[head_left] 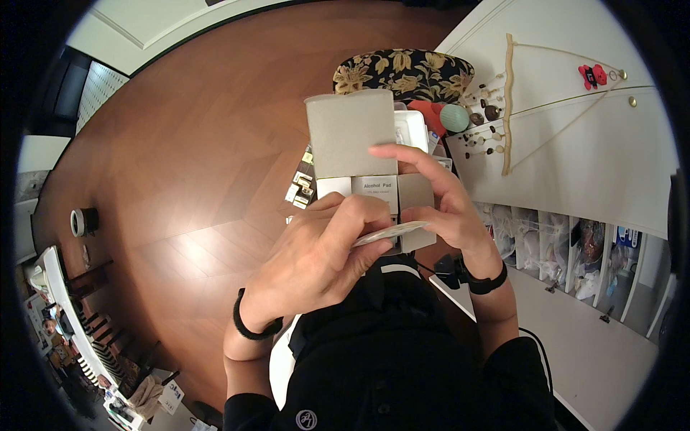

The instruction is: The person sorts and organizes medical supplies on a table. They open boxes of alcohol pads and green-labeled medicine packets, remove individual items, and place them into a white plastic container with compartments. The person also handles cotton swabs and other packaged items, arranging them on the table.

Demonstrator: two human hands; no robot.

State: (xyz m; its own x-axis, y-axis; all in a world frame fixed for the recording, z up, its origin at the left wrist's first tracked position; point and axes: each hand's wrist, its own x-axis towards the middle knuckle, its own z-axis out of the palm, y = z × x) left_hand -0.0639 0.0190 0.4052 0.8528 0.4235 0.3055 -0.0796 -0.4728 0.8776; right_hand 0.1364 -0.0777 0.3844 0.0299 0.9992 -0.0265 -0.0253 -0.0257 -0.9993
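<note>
In front of my chest is a small cardboard box (351, 135) with its grey lid flap raised. A stack of white printed sachets (374, 188) shows inside it. My left hand (316, 251) is closed, pinching a thin flat sachet (392, 233) between thumb and fingers, just over the near side of the box. My right hand (453, 205) grips the box from the right, its index finger reaching onto the raised flap. The right thumb lies by the far end of the sachet; whether it touches is unclear.
Behind the box stand a flowered chair (402, 72), a white tray (411, 129) and a round green item (454, 118). Small boxes (300, 187) lie to its left. On the right are a white cabinet (575, 158) and slots with plastic bags (546, 248). A black cable (543, 352) runs beside my right arm.
</note>
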